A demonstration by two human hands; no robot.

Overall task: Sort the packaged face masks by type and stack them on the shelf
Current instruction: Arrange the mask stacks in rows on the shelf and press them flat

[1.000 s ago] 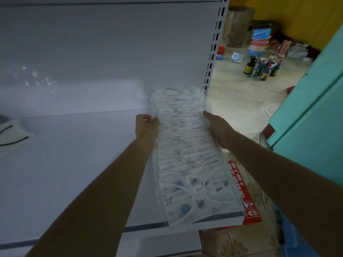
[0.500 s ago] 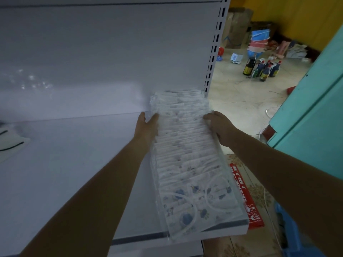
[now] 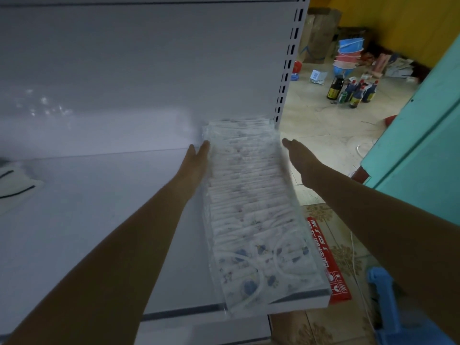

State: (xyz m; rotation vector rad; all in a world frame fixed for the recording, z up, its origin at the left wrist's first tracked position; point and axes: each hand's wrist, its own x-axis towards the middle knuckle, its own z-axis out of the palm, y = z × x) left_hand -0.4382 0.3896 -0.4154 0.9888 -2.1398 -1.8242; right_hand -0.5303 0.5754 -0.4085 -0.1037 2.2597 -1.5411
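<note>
Left hand (image 3: 197, 159) flat, fingers straight, against left side of mask packs (image 3: 249, 195). Right hand (image 3: 297, 155) open, just beside right side, grasping nothing. Packs lie between our hands on shelf (image 3: 99, 220). We'd press both sides evenly and lightly so row squares up without buckling.

Left of the row of packaged masks (image 3: 251, 207), a broad stretch of bare shelf (image 3: 99, 220) is offered for passage, bounded far off by a black-trimmed mask (image 3: 15, 185). Behind the row, the way is closed by the back panel (image 3: 149, 70). Right of the row the shelf ends at once, and the open air there is limited rearward by the slotted upright (image 3: 286, 78). The row's flanks are taken up by the flat left hand (image 3: 196, 160) and right hand (image 3: 296, 155).
</note>
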